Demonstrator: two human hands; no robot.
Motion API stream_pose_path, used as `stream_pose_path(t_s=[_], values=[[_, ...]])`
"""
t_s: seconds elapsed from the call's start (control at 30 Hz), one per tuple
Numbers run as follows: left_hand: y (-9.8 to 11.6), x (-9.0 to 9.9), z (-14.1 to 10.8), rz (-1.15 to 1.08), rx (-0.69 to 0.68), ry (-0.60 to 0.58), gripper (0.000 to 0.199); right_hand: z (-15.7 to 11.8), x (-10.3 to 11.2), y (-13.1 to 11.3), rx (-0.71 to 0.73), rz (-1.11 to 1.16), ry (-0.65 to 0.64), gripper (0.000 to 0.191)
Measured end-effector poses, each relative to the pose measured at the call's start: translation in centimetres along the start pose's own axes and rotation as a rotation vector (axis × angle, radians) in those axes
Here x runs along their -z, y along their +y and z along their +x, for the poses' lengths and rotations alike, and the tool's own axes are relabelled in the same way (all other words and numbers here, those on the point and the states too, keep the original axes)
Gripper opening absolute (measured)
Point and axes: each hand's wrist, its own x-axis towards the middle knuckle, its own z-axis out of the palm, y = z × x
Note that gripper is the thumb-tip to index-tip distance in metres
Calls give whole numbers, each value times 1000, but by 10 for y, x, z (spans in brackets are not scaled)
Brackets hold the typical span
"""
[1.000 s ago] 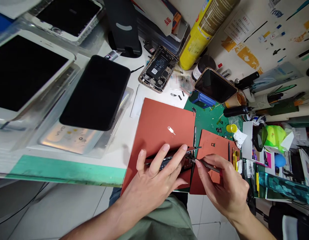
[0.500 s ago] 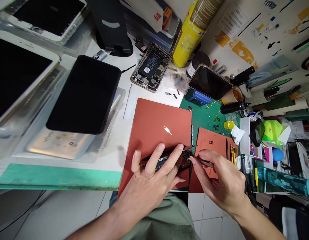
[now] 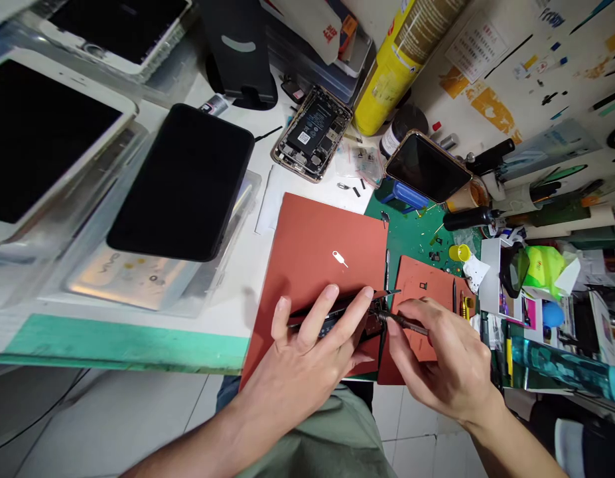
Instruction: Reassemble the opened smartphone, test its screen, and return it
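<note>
My left hand (image 3: 312,345) lies over an opened phone (image 3: 328,323) on the reddish mat (image 3: 307,245), fingers spread along its raised part and the hand holding it; much of the phone is hidden under the palm. In my right hand (image 3: 444,358), thumb and fingers are closed on a slim dark screwdriver-like tool (image 3: 408,324), its tip end at the phone's right side. A small SIM pin (image 3: 340,258) rests on the mat above the left fingers.
A black-screened device (image 3: 182,182) lies on plastic cases at the left. Behind the mat are an opened phone with a battery (image 3: 312,133), a yellow can (image 3: 387,79) and a phone propped on a blue stand (image 3: 428,166). A second reddish mat (image 3: 411,279) lies right.
The whole view has shifted slightly, so the objects on the table sit further right. The tool in my right hand has tilted a little at the phone's edge. Both hands keep their hold.
</note>
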Motion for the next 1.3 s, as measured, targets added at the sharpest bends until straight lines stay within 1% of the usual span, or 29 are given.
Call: stream_pose_path(t_s=[0.07,0.13,0.23,0.37,0.43,0.53,0.8,0.9,1.3], values=[[0,-1,-1,23,-5,-1,38,2,0,0,5,25,-10,14],[0,-1,-1,33,-6,-6,42,4,0,0,18,-4,2,14],[1,-1,0,15,-6,0,39,5,-1,1,22,-42,8,15],[0,-2,0,11,-11,11,39,6,0,1,29,-14,-25,12],[0,-2,0,15,-9,12,42,6,0,1,56,-33,-15,10],[0,-2,0,-1,-11,20,39,6,0,0,75,-46,-6,9],[1,-1,0,-7,-12,25,38,6,1,-3,71,-19,-31,13],[1,-1,0,-5,-12,27,38,5,1,-2,81,-21,-18,16],[0,-1,1,-22,-13,24,37,6,-2,-1,79,-1,-5,12]])
